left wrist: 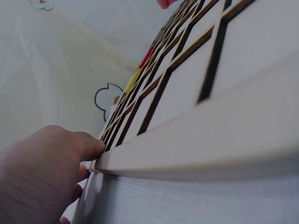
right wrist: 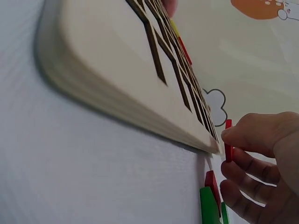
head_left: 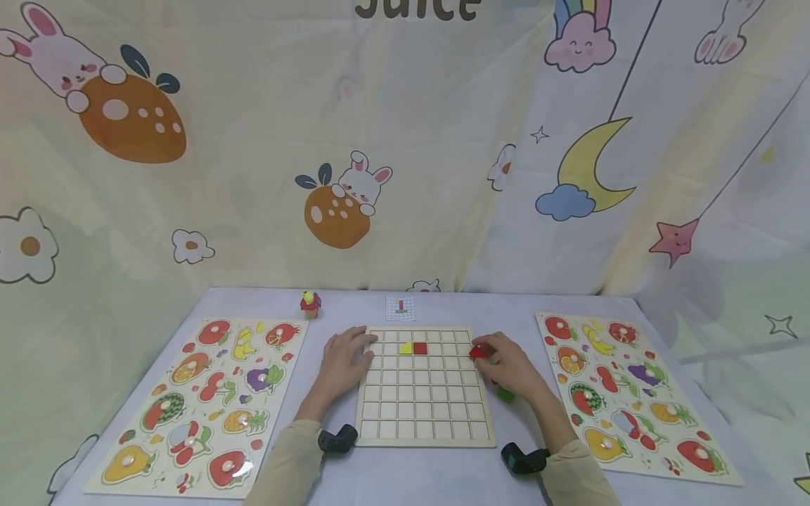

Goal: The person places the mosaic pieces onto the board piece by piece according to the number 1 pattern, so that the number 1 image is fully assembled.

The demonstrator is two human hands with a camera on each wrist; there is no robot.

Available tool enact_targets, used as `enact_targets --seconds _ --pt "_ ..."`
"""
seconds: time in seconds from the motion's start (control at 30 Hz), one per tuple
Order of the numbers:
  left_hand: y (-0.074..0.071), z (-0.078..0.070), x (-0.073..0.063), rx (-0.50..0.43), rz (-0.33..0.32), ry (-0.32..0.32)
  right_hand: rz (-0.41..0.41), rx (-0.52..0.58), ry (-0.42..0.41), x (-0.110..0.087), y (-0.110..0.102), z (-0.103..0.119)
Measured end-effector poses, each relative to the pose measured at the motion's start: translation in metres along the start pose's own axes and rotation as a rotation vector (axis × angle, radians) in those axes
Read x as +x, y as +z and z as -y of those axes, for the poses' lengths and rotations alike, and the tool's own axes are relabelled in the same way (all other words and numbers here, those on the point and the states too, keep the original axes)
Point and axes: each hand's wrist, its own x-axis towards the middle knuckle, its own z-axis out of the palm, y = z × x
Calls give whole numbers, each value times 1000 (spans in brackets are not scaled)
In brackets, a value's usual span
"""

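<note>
A pale wooden grid board [head_left: 441,411] lies in the middle of the table. On it, near the far edge, a yellow tile [head_left: 405,348] and a red tile [head_left: 420,348] sit side by side. My left hand [head_left: 342,362] rests at the board's left edge, thumb touching the rim in the left wrist view. Just off the far right side of the board, my right hand [head_left: 511,367] pinches another red tile [right wrist: 228,151] between thumb and index finger. Below those fingers, green pieces [right wrist: 210,205] and a red piece [right wrist: 211,182] lie beside the board, partly covered by the hand in the head view.
Fruit puzzle boards stand left [head_left: 215,407] and right [head_left: 623,393]. Beyond the grid board lie a small pattern card [head_left: 401,308] and a little red-and-yellow toy figure [head_left: 310,305]. A printed cloth backdrop [head_left: 436,140] hangs behind the table.
</note>
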Motion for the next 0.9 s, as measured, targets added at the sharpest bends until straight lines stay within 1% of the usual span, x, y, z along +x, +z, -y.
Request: enact_targets --seconds 0.13,0.27,0.5,0.9 --pt "0 0 0 -6 -5 3 20 20 -25 0 2 2" --pt "0 0 -1 -4 -3 3 19 4 -40 1 4 5" --pt "0 1 0 -2 -10 5 19 18 -70 3 8 14" --pt "1 2 0 -6 -11 9 24 49 -67 7 18 22"
